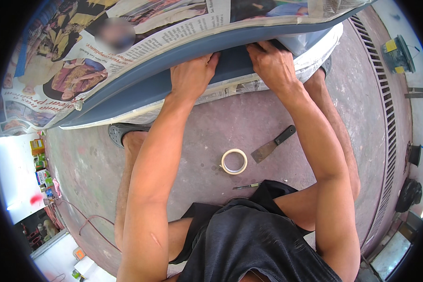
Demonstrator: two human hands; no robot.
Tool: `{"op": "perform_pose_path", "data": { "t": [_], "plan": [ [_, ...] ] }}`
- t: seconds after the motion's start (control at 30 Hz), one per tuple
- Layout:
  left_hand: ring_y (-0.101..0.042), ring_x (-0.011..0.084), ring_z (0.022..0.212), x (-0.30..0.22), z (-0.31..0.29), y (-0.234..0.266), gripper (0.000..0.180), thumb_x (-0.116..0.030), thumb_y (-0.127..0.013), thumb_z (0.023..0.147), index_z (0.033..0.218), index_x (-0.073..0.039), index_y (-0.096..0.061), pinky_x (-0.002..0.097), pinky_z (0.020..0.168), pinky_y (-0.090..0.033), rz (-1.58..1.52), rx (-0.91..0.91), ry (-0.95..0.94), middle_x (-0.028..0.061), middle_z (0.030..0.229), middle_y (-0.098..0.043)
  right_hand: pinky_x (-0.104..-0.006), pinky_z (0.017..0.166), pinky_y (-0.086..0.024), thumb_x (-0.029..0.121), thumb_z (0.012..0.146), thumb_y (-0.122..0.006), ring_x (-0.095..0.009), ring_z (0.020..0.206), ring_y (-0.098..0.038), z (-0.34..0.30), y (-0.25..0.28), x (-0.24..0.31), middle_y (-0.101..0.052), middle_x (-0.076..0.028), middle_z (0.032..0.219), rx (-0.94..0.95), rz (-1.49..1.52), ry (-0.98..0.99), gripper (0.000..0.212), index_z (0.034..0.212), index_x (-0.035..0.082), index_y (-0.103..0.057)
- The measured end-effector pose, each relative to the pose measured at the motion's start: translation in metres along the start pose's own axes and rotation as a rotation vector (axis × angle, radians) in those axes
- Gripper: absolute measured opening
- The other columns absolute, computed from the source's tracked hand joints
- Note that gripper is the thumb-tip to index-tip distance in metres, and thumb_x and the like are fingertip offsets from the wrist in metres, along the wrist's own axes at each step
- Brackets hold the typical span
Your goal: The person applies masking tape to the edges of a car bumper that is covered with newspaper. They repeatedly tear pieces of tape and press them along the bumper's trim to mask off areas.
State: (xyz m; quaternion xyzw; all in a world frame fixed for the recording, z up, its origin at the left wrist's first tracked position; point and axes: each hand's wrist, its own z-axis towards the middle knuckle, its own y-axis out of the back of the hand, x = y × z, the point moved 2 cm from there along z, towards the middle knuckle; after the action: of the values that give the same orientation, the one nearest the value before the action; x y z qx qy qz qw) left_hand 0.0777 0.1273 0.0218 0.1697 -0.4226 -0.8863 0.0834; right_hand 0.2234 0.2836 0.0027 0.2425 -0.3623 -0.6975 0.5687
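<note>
Between the left hand [195,73] and right hand [273,63], both curled, the blue-grey panel [232,66] is seemingly being masked; any pinch cannot be told; careful pressing seems needed next

Red headlines [42,112] and columns of small dark print [185,30] run across newspaper sheets [87,50] covering a blue-grey panel [145,88].
</note>
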Motion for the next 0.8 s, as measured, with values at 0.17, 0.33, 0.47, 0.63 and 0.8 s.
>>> {"op": "perform_pose_path", "data": {
  "t": [0.17,0.33,0.47,0.63,0.8],
  "plan": [
    [-0.073,0.036,0.1,0.0036,-0.0013,-0.004,0.016,-0.018,-0.082,0.087,0.102,-0.013,-0.085,0.0456,0.089,-0.055,-0.036,0.005,-0.048,0.0125,0.105,-0.079,-0.0418,0.072,-0.063,0.006,0.082,-0.069,-0.029,0.084,-0.074,0.0008,0.0024,0.0005,-0.071,-0.009,0.099,-0.006,0.032,-0.023,0.024,0.102,0.012,-0.081],
    [-0.072,0.037,0.101,0.0003,-0.0002,-0.0011,0.015,-0.016,-0.082,0.088,0.102,-0.013,-0.085,0.0463,0.091,-0.055,-0.036,-0.002,-0.08,0.0128,0.106,-0.079,-0.0416,0.071,-0.062,0.005,0.081,-0.07,-0.03,0.082,-0.074,-0.0029,-0.002,0.0004,-0.07,-0.008,0.098,-0.035,0.048,-0.074,0.026,0.103,0.012,-0.081],
    [-0.072,0.0371,0.102,0.0008,-0.0006,-0.0015,0.014,-0.015,-0.08,0.089,0.101,-0.011,-0.085,0.047,0.091,-0.055,-0.031,-0.001,-0.098,0.0125,0.107,-0.079,-0.0416,0.071,-0.062,0.005,0.081,-0.07,-0.029,0.082,-0.074,-0.0024,-0.0008,0.0003,-0.071,-0.008,0.098,-0.039,0.05,-0.064,0.026,0.103,0.011,-0.082],
    [-0.071,0.0368,0.103,0.0012,-0.0004,-0.0024,0.013,-0.014,-0.079,0.089,0.101,-0.009,-0.084,0.0474,0.092,-0.055,-0.003,-0.006,-0.13,0.0107,0.109,-0.078,-0.0411,0.071,-0.062,0.006,0.081,-0.071,-0.029,0.082,-0.073,-0.0011,0.0015,-0.0001,-0.071,-0.009,0.098,-0.031,0.03,-0.042,0.024,0.102,0.011,-0.082],
    [-0.071,0.0349,0.104,0.0034,-0.0061,-0.006,0.014,-0.014,-0.08,0.088,0.101,-0.01,-0.084,0.0475,0.092,-0.055,0.019,-0.051,-0.158,0.007,0.11,-0.078,-0.0401,0.071,-0.062,0.006,0.08,-0.072,-0.027,0.084,-0.074,-0.002,0.0007,-0.0015,-0.071,-0.008,0.099,-0.017,0.026,-0.008,0.023,0.101,0.011,-0.082]
  ]
}}
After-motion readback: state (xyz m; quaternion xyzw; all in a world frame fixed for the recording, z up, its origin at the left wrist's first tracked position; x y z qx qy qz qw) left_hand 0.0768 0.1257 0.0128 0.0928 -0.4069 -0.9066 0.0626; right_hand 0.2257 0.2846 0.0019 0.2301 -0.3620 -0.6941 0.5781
